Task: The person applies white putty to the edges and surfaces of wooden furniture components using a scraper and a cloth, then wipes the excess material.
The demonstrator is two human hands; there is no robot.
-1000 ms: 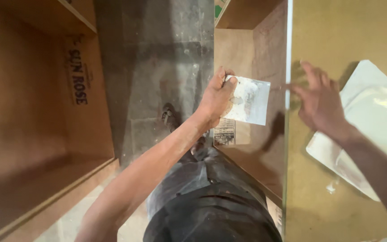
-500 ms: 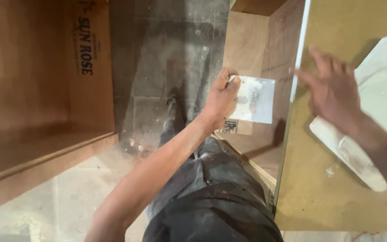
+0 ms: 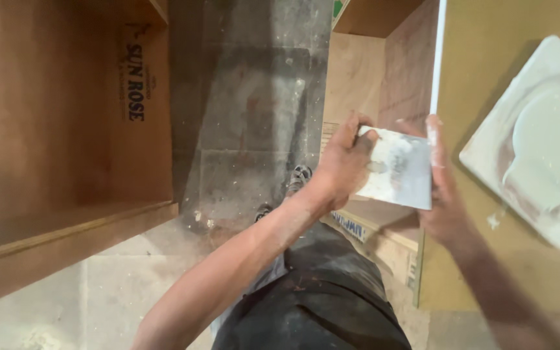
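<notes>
right hand (image 3: 445,188) came off the square tile (image 3: 539,142), now gripping scraper blade (image 3: 396,167) edge beside left hand (image 3: 341,162), which clasps its handle

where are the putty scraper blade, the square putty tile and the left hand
putty scraper blade (image 3: 398,170), head view, middle of the flat smeared blade
square putty tile (image 3: 487,152), head view, bare left corner of the white tile
left hand (image 3: 341,165), head view, back of the hand gripping the blade

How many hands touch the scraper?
2: left hand grips its left edge; right hand holds its right edge, beside the putty tile.
</notes>
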